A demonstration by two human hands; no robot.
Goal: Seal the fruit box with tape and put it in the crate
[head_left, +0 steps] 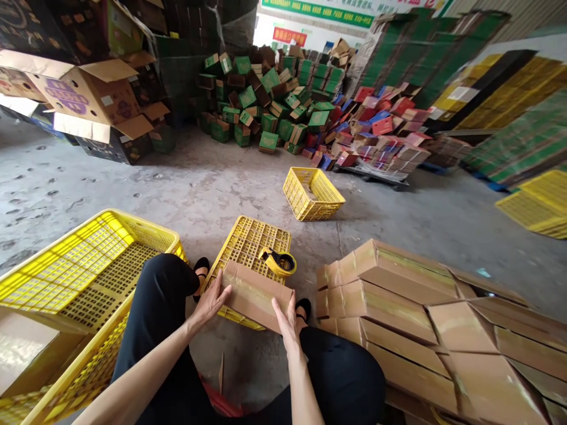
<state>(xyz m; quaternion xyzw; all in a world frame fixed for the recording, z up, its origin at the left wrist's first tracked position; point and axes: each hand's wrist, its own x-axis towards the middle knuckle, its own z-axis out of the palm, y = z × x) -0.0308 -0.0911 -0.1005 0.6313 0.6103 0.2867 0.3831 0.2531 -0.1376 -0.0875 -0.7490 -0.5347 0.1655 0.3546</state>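
While both hands press flat against it, the cardboard box lies just below the centre of the frame, resting on an upturned yellow crate between the person's knees; its long axis runs from the middle left down toward the lower right, slightly slanted. Left hand: fingers spread open along the box's left end, palm laid on the card, not curled around anything. Right hand: fingers straight and together against the box's lower right end, likewise pressing, not clenched. Each hand takes one end, so the box sits between the two palms, the left hand a little higher in the frame than the right. Tape dispenser: yellow, standing on the same crate just above the box's upper right edge, nearer the right hand than the left, touched by neither. Stack of flat brown cartons: lower right of the frame, just beside the right knee. Large yellow basket: lower left. Small yellow basket: alone on the concrete floor, centre, well apart from the hands
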